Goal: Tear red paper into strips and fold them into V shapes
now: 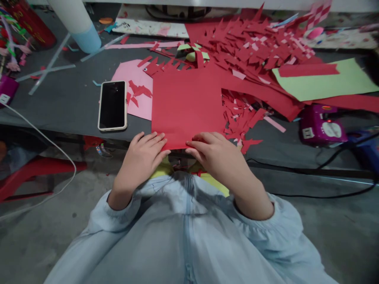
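Nearest, two pale-blue sleeves [265, 236] lead to two bare hands. The left hand [145, 152] is loosely open, its fingers stretched out with their tips on one red sheet [188, 102] near its front left corner, the thumb apart from them. The right hand [217, 152] is half closed, fingers bent together over the front edge towards the right, the thumb just below; whether it pinches the paper I cannot tell. The sheet lies at the front of the dark table [275, 152], directly before the person.

Left of it lie one phone [112, 105] and, touching the phone, one pink sheet [134, 71] bearing red scraps. To the right are a small heap of red cuttings [241, 114], too many to count, and a purple box [322, 126]; a second purple box [7, 90] shows at the far left. Farther back, one pale green sheet [328, 85] carries one red strip [309, 70]. Three clear strips [57, 53] lie at the left, two of them crossing.

Farthest stand two containers: a white cylinder [71, 15] with a light-blue lower part, contents unclear, and a red one [35, 25], its inside hidden; opposite spreads a large heap of pointed red pieces [254, 43]
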